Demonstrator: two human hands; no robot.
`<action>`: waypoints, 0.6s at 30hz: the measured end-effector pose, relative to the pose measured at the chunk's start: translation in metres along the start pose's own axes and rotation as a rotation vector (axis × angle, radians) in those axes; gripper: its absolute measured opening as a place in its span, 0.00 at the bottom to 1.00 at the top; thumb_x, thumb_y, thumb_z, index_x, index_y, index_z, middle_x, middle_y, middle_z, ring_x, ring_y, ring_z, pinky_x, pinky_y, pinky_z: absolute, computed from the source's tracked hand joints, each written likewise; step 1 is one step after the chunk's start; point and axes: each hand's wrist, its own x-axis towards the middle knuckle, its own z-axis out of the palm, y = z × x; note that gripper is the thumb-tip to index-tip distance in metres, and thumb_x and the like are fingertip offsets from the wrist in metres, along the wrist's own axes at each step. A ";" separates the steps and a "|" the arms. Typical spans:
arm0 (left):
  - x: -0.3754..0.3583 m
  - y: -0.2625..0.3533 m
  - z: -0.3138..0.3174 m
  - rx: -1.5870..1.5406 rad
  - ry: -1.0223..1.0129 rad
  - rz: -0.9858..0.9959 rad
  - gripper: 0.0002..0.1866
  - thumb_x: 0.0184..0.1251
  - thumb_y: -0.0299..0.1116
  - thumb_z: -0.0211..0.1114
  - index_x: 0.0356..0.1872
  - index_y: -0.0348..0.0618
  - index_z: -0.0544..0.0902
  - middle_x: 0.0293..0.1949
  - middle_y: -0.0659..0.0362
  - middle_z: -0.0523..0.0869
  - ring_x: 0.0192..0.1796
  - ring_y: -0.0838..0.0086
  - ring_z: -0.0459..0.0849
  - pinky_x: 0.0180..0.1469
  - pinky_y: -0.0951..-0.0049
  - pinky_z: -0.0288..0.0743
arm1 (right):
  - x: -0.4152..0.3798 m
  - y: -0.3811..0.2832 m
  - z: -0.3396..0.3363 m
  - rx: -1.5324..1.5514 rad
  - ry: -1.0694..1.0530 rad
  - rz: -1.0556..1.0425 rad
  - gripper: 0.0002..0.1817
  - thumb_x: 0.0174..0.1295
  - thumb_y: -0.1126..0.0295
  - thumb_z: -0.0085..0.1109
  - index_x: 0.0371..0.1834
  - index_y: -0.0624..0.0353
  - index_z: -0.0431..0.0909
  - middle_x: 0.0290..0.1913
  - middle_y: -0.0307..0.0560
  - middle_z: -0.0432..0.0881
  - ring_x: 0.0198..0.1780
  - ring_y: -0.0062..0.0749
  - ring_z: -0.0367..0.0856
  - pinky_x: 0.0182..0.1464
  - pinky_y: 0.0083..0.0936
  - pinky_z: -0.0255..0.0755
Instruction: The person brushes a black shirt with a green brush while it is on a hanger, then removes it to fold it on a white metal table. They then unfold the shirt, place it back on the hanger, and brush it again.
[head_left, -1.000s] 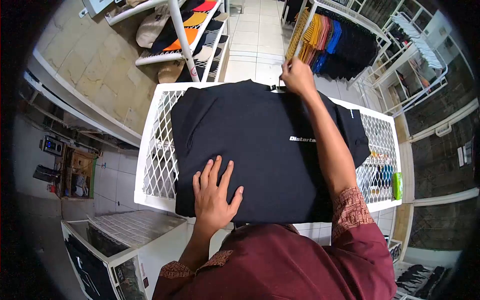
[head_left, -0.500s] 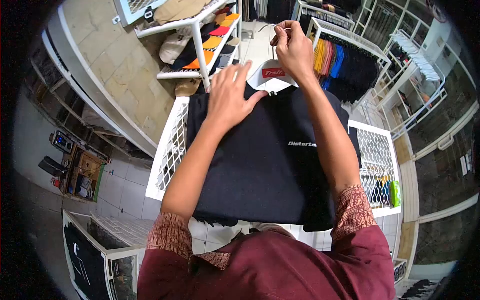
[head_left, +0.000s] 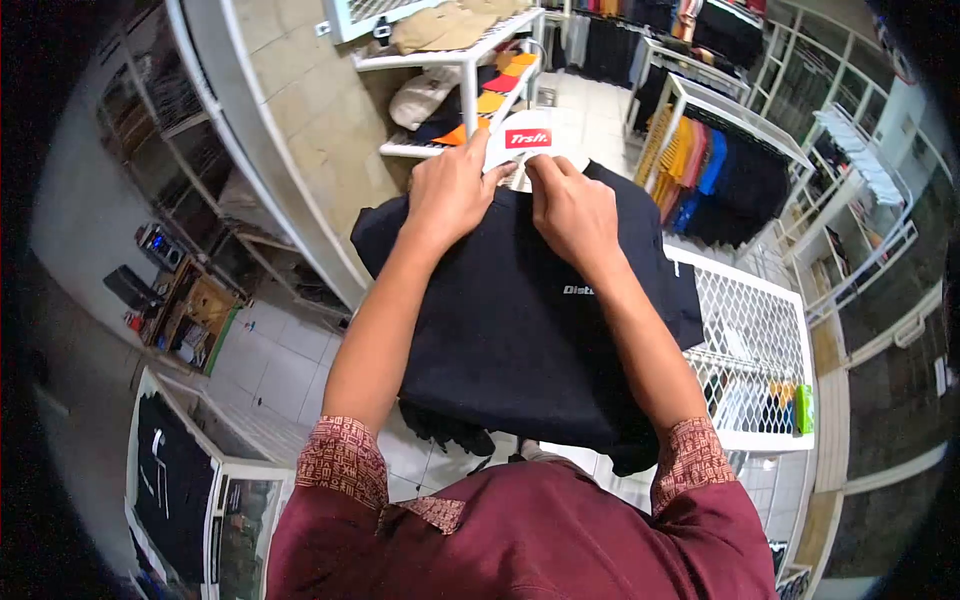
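A black T-shirt (head_left: 490,330) with small white lettering on the chest lies spread in front of me, over a white mesh rack. From its neck rises a white hanger (head_left: 528,138) with a red label; its metal hook points up and away. My left hand (head_left: 447,195) is closed at the left side of the collar, its thumb beside the hanger and its fingertips partly hidden. On the other side of the neckline, my right hand (head_left: 575,208) pinches the collar just below the label. Its forearm covers part of the chest lettering.
A white mesh rack top (head_left: 755,320) extends to the right, with a green packet (head_left: 804,408) on its corner. Ahead on the left stands a shelf of caps (head_left: 490,102). Coloured shirts (head_left: 712,160) hang on a rack at the back right. Another rack (head_left: 180,480) stands low on the left.
My right hand has left the hanger's hook and come down to the collar. My left hand has closed at the collar's left side. The view has shifted, and the T-shirt's top has moved.
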 end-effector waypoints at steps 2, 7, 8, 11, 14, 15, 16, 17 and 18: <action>-0.010 -0.012 -0.008 0.010 -0.009 -0.019 0.25 0.72 0.52 0.66 0.57 0.42 0.78 0.38 0.41 0.89 0.44 0.42 0.87 0.43 0.43 0.78 | 0.003 -0.010 0.013 -0.081 -0.126 0.018 0.09 0.73 0.64 0.55 0.45 0.56 0.80 0.37 0.53 0.87 0.31 0.55 0.87 0.31 0.46 0.79; -0.026 -0.036 -0.017 0.004 -0.035 -0.082 0.25 0.72 0.52 0.67 0.57 0.41 0.78 0.38 0.40 0.89 0.44 0.40 0.87 0.43 0.42 0.78 | -0.006 -0.028 0.040 -0.025 -0.217 -0.063 0.13 0.75 0.61 0.52 0.44 0.60 0.79 0.34 0.58 0.87 0.31 0.57 0.87 0.31 0.48 0.79; -0.027 -0.038 -0.019 0.008 -0.046 -0.103 0.25 0.72 0.52 0.67 0.57 0.41 0.78 0.38 0.40 0.89 0.44 0.40 0.87 0.43 0.42 0.78 | -0.006 -0.032 0.042 -0.029 -0.274 -0.052 0.13 0.75 0.61 0.52 0.44 0.60 0.79 0.34 0.60 0.87 0.31 0.57 0.87 0.31 0.48 0.79; -0.032 -0.045 -0.017 -0.006 -0.028 -0.091 0.26 0.72 0.51 0.67 0.60 0.42 0.78 0.39 0.39 0.89 0.44 0.40 0.87 0.43 0.42 0.78 | -0.004 -0.043 0.044 -0.037 -0.325 0.022 0.19 0.76 0.57 0.51 0.42 0.63 0.81 0.34 0.62 0.88 0.30 0.57 0.88 0.33 0.47 0.82; -0.031 -0.051 -0.009 0.018 -0.040 -0.094 0.26 0.72 0.50 0.67 0.60 0.42 0.77 0.39 0.39 0.89 0.44 0.40 0.87 0.43 0.42 0.78 | -0.001 -0.047 0.048 0.011 -0.381 0.110 0.19 0.73 0.56 0.54 0.44 0.64 0.82 0.35 0.63 0.88 0.33 0.58 0.89 0.35 0.48 0.83; -0.031 -0.052 -0.007 0.007 -0.051 -0.100 0.25 0.73 0.50 0.67 0.58 0.42 0.78 0.38 0.40 0.89 0.44 0.40 0.87 0.43 0.42 0.78 | 0.000 -0.047 0.048 0.052 -0.387 0.136 0.19 0.71 0.56 0.57 0.46 0.64 0.83 0.36 0.63 0.88 0.34 0.59 0.89 0.37 0.48 0.83; -0.031 -0.053 -0.005 -0.005 -0.061 -0.105 0.24 0.73 0.50 0.67 0.57 0.42 0.78 0.38 0.40 0.89 0.44 0.40 0.87 0.43 0.42 0.78 | 0.000 -0.043 0.051 0.050 -0.386 0.139 0.19 0.71 0.56 0.57 0.46 0.64 0.83 0.36 0.63 0.88 0.34 0.59 0.89 0.37 0.48 0.83; -0.031 -0.052 -0.004 -0.007 -0.062 -0.102 0.24 0.73 0.50 0.67 0.57 0.42 0.78 0.38 0.40 0.89 0.44 0.40 0.87 0.43 0.42 0.78 | -0.001 -0.041 0.052 0.188 -0.345 0.150 0.19 0.70 0.57 0.58 0.49 0.63 0.83 0.36 0.63 0.88 0.37 0.58 0.89 0.39 0.49 0.83; -0.031 -0.052 -0.004 -0.014 -0.073 -0.120 0.24 0.72 0.51 0.67 0.56 0.41 0.78 0.39 0.40 0.89 0.45 0.40 0.87 0.44 0.42 0.78 | -0.001 -0.039 0.053 0.327 -0.301 0.159 0.20 0.68 0.57 0.60 0.52 0.62 0.83 0.36 0.63 0.88 0.39 0.58 0.89 0.41 0.49 0.82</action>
